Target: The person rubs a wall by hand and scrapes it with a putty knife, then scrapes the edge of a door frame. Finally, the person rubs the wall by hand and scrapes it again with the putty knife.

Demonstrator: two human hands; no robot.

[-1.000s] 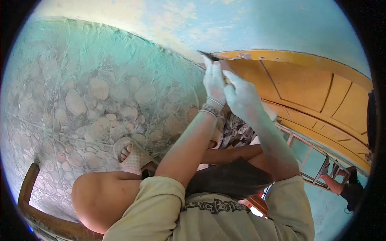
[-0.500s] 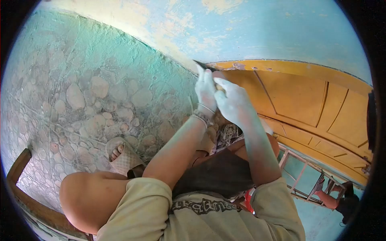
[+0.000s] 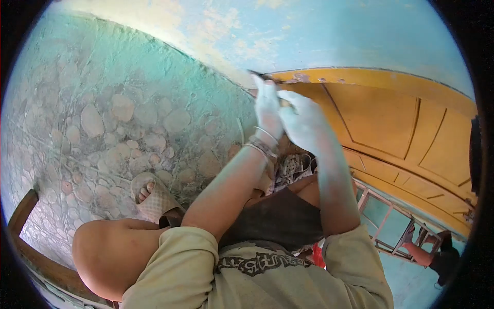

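Both of my hands, dusted white, are closed on a scraper (image 3: 261, 75) with a dark flat blade and a light handle end. My right hand (image 3: 307, 122) wraps the handle. My left hand (image 3: 268, 105) presses against the tool near the blade, its fingers pointing up toward the wall. The blade lies against the patchy blue wall (image 3: 329, 41), by the corner of the yellow door frame (image 3: 360, 76). Most of the scraper is hidden by my fingers. Bare, chipped spots show on the frame beside the blade.
A yellow panelled door (image 3: 381, 123) stands to the right. Stone-patterned flooring (image 3: 92, 121) spreads on the left, with my slippered foot (image 3: 157, 198) on it. A curved wooden piece (image 3: 23, 211) is at lower left. At lower right, another person (image 3: 445, 260) is by a ladder (image 3: 375, 216).
Both hands have shifted slightly right with the scraper, still gripping it. The view has moved a little. The right hand is blurred by motion.
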